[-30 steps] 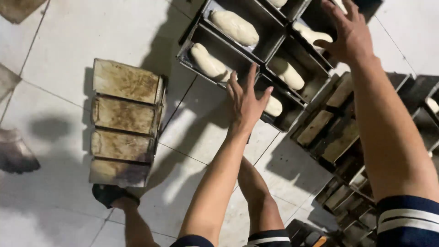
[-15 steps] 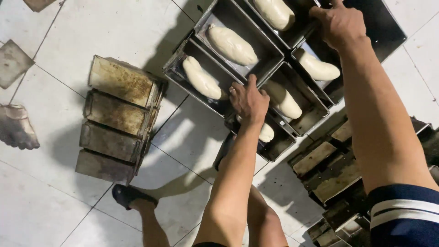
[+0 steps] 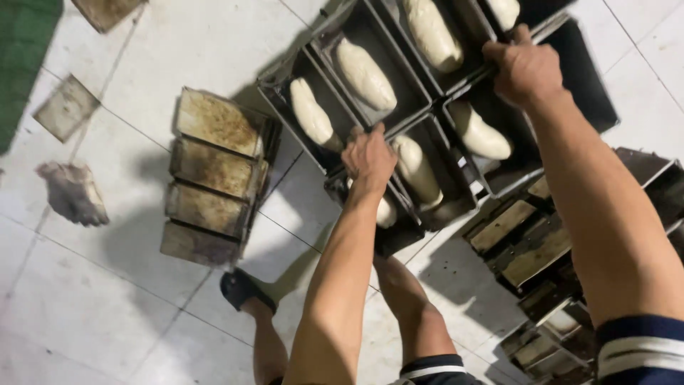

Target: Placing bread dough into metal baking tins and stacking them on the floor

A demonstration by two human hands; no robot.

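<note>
Dark, matt metal loaf tins (image 3: 456, 82) hold smooth pale dough (image 3: 365, 73); the floor (image 3: 107, 314) is glossy white tile

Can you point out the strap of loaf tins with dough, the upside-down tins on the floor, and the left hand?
loaf tins (image 3: 370, 36), head view, dark inner wall of one tin.
upside-down tins (image 3: 214, 121), head view, browned bottom of the top tin.
left hand (image 3: 368, 157), head view, back of the hand.

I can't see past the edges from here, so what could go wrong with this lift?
1. The left hand and right hand grip only the rims of the strapped pans; a tilt could shift the dough loaves.
2. Stacked pans and a cloth on the floor are trip hazards.
</note>
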